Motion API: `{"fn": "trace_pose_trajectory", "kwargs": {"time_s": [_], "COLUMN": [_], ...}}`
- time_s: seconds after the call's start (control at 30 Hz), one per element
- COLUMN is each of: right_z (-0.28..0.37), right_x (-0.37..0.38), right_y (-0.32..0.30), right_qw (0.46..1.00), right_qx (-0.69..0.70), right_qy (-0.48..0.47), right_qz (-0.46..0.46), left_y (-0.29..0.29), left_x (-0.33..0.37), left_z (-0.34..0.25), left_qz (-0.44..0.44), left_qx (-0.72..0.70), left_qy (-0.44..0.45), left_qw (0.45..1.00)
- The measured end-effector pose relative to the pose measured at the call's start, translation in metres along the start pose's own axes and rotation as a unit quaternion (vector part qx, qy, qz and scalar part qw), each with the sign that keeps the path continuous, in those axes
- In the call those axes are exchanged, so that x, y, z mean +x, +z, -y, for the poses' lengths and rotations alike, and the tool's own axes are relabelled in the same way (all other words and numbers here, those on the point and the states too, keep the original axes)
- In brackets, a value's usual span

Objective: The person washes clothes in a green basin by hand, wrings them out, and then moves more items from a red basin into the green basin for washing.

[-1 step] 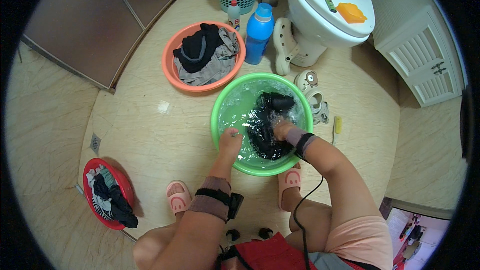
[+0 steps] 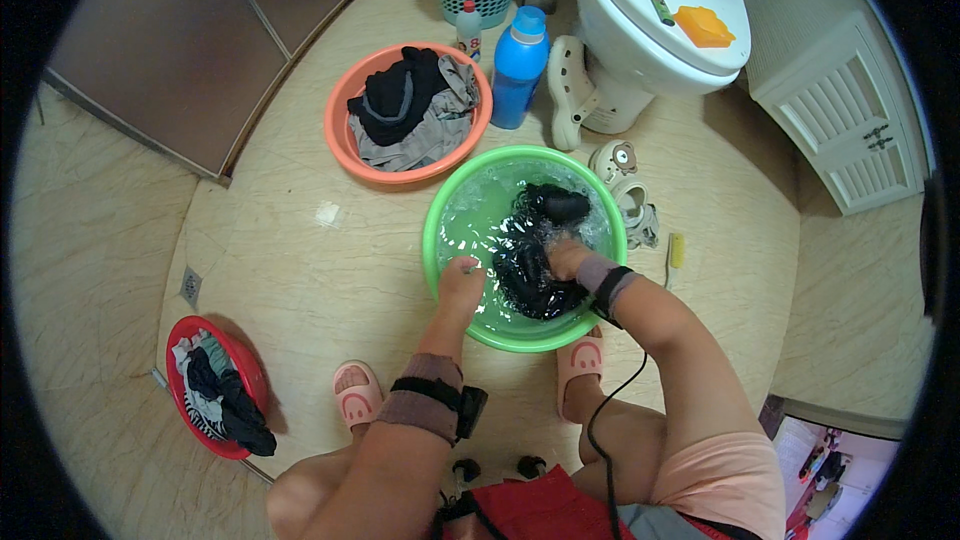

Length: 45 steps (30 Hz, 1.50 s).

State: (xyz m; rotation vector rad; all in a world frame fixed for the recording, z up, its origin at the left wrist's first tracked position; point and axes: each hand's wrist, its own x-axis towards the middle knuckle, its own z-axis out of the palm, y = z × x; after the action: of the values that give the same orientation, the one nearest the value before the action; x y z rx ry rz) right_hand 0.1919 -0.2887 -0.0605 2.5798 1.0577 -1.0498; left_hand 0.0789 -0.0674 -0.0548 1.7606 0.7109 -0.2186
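Note:
A light green basin (image 2: 433, 240) of water stands on the floor in front of me. Soaking in its right half is a wet black garment (image 2: 540, 275), partly under the surface. My right hand (image 2: 566, 258) reaches into the water against this cloth; water and fabric hide its fingers. My left hand (image 2: 460, 286) hangs over the basin's left rim with its fingers curled closed. A tiny greyish spot shows at its fingertips, too small to name. Bubbles float along the far and right inner wall.
Beyond stand an orange basin (image 2: 340, 145) of clothes, a blue bottle (image 2: 518, 75), a small white bottle (image 2: 468, 30) and a toilet (image 2: 640, 60). Clogs (image 2: 572, 95) and a yellow brush (image 2: 677, 252) lie rightward. A red basin (image 2: 250, 390) of laundry sits at left.
The black garment and the water's ripples have shifted slightly around my right hand. My left hand has hardly moved.

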Motion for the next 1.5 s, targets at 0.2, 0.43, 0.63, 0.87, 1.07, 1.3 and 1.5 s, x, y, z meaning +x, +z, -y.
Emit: {"fn": "trace_pose_trajectory", "kwargs": {"time_s": [0.2, 0.43, 0.63, 0.87, 1.07, 1.3, 1.5], "right_z": [0.044, 0.049, 0.053, 0.046, 0.131, 0.165, 0.201], "right_x": [-0.064, -0.062, -0.038, -0.015, 0.066, 0.155, 0.145], "right_y": [-0.086, -0.088, -0.065, -0.126, -0.181, -0.199, -0.187], "right_qw": [0.967, 0.985, 0.981, 0.988, 0.935, 0.977, 0.978], "right_qx": [0.143, 0.052, 0.074, 0.095, 0.066, 0.148, 0.099], "right_qy": [0.186, 0.161, 0.166, 0.087, -0.021, -0.032, -0.107], "right_qz": [-0.096, -0.010, 0.062, 0.084, -0.348, -0.153, -0.150], "left_y": [-0.002, 0.000, -0.006, -0.029, -0.077, -0.094, -0.138], "left_x": [0.000, -0.004, -0.005, -0.018, -0.021, -0.010, 0.008], "left_z": [0.002, -0.002, -0.006, -0.028, -0.036, 0.012, 0.044], "left_qz": [0.024, 0.031, 0.065, 0.069, 0.013, -0.166, -0.274], "left_qx": [-0.066, -0.069, -0.098, -0.260, -0.285, -0.264, -0.196], "left_qy": [0.004, 0.000, -0.031, -0.119, -0.135, -0.140, -0.044], "left_qw": [0.997, 0.997, 0.993, 0.956, 0.949, 0.940, 0.940]}}
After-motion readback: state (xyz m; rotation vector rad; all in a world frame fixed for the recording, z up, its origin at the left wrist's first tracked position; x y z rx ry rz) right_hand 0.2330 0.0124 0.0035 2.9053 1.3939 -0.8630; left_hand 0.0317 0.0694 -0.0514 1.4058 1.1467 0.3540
